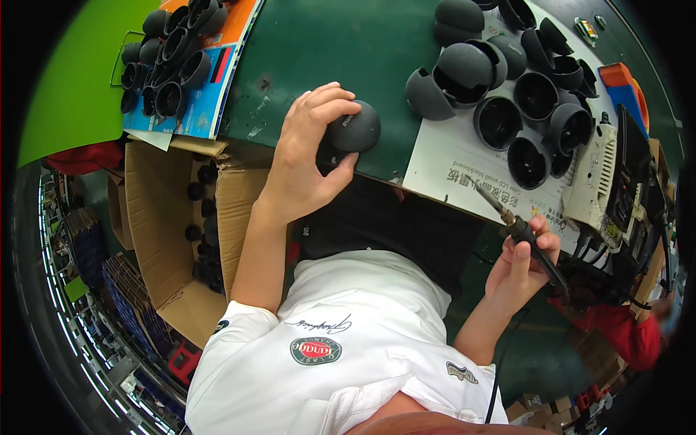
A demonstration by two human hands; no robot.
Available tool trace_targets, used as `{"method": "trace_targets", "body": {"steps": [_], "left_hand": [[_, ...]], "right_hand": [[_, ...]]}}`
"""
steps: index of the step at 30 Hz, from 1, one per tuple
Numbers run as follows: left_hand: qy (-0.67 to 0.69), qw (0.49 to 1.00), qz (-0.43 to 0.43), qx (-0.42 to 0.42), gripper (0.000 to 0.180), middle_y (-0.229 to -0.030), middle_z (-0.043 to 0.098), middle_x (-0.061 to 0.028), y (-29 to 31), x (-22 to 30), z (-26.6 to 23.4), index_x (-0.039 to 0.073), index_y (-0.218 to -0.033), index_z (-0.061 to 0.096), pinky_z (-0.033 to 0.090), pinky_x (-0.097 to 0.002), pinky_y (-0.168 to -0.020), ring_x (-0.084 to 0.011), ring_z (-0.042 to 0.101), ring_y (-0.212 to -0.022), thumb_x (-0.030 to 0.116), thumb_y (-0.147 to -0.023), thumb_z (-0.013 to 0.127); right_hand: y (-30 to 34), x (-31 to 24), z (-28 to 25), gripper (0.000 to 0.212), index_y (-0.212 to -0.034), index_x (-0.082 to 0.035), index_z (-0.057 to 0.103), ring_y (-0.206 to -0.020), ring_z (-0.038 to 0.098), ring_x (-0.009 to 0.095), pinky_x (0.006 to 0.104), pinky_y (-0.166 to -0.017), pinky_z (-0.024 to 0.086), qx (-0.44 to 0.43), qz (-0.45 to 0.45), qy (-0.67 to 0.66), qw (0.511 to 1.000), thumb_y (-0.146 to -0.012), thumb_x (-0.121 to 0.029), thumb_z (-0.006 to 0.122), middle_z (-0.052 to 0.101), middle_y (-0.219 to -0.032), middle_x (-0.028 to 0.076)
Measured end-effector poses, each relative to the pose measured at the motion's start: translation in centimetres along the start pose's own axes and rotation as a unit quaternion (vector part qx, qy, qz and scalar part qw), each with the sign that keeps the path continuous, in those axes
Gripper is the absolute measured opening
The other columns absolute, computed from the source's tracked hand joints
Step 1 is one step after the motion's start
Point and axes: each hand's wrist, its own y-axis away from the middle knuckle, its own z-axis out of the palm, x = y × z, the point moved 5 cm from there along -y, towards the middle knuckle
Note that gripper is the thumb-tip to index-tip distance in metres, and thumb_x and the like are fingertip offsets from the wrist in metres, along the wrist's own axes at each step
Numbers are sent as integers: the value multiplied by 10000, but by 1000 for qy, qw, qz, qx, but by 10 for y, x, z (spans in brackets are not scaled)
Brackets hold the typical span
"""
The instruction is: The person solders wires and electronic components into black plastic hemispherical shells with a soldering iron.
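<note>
My left hand [304, 148] is curled round a rounded dark grey plastic shell [359, 127] at the near edge of the green table, fingers over its far side and thumb at its near side. In my right hand [518, 272] is a soldering iron [523, 232], held by its black handle. The iron's thin tip points up and left, over the near edge of a white sheet [435, 170] and apart from the shell. What lies beneath the shell is hidden.
Several dark cup-shaped shells [536, 94] cover the white sheet. More shells [170, 98] sit on a blue and orange board at the left. A white soldering station [594, 170] stands at the right. Below the table's left edge is an open cardboard box [156, 239] with dark parts inside.
</note>
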Motion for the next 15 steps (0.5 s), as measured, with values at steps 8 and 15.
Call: {"method": "trace_targets", "body": {"steps": [8, 15], "left_hand": [[-171, 984, -41, 3, 637, -1085, 524, -107, 10, 10, 10, 39, -1229, 508, 353, -391, -921, -285, 471, -1067, 239, -672, 743], [-137, 988, 62, 23, 441, -1122, 567, -132, 14, 10, 18, 43, -1143, 612, 381, -388, -909, -306, 504, -1041, 145, -722, 693]], "right_hand": [[7, 7, 17, 272, -977, -60, 485, -655, 545, 117, 205, -562, 461, -1, 37, -19, 999, -792, -45, 684, 466, -1044, 126], [9, 10, 20, 270, -988, -63, 474, -609, 495, 97, 199, -546, 431, 27, 65, -16, 997, -811, -80, 678, 476, -1037, 117]]}}
